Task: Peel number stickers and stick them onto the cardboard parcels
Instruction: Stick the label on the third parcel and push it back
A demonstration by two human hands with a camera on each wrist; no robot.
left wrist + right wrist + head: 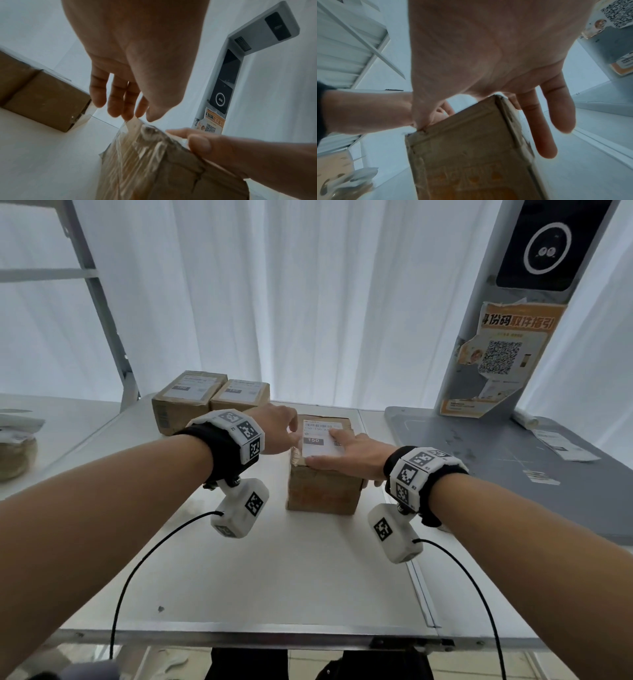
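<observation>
1. Right hand (pixel 352 455): fingers (pixel 337 434) straight, lying flat on the white sticker (pixel 322 441) atop the centre parcel (pixel 323 487); nothing gripped.
2. Left hand (pixel 277 428): fingertips (pixel 126 108) extended at the sticker's left edge, loosely spread; pinching or just touching, cannot tell.
3. Sticker reads "150", black number block toward its lower left; long axis runs left-right in the head view.
4. Parcel stands mid-frame on the white surface (pixel 274 577).
5. Two labelled parcels (pixel 209 402) sit behind, upper left of centre.
6. Room: white curtain (pixel 274 296) backdrop, grey kiosk (pixel 513 313) with an orange QR poster at upper right, metal frame (pixel 102 309) at left.
</observation>
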